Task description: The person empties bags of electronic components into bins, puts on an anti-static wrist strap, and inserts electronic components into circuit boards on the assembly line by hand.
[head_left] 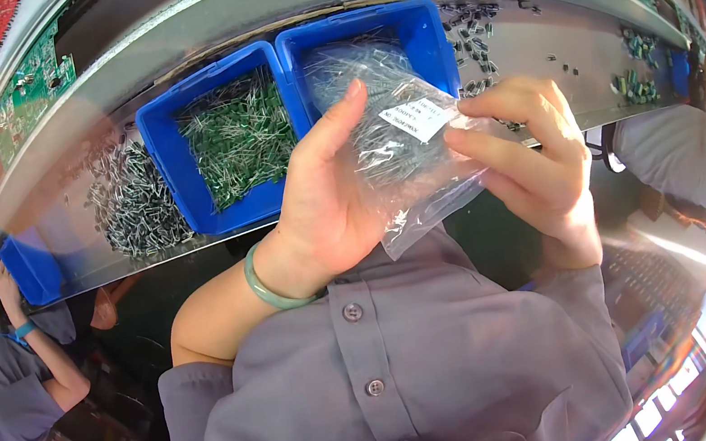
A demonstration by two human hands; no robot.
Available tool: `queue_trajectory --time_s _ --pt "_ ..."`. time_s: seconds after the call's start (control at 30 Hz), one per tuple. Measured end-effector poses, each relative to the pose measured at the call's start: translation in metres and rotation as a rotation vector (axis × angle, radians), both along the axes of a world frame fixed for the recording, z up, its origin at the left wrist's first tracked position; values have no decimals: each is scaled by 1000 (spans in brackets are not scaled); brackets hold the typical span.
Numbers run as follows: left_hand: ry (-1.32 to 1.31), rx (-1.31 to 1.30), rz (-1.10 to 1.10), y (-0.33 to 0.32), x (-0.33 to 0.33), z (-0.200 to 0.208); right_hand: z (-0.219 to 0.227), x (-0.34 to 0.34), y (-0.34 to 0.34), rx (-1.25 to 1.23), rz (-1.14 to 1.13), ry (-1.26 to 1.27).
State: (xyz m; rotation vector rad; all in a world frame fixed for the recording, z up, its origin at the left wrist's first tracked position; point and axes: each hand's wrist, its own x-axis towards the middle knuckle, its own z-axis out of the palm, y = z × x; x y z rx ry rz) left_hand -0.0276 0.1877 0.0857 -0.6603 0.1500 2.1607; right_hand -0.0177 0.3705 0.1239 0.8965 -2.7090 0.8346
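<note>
Partly obscured: clear bag overlapping the right blue bin at the desk.
The right hand pinches the bag's labelled side; the left hand backs it, thumb raised, fingers hidden, its grip impossible to tell. Through glossy film, fine wire leads show, hard to assign to bag or bin. The left blue bin holds green components with long leads.

A grey shirt — short-sleeved, with round buttons down its placket — fills six o'clock; a smooth, pale-green bangle rings the left wrist, toward eight o'clock.
</note>
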Motion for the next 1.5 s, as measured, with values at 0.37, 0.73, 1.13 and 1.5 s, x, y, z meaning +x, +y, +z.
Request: queue_trajectory --time_s 0.37,0.73,1.13,1.5 --pt "-21 60 -60 -24 6 5 14 -48 -9 -3 4 41" --pt "163 43 -12 -51 27 -6 34 -50 -24 56 -13 11" --pt "585 -366 95 -80 21 1 52 -42 -29 53 -33 -31" --pt "1174 -902 106 -76 6 6 54 -54 -16 -163 32 -84"
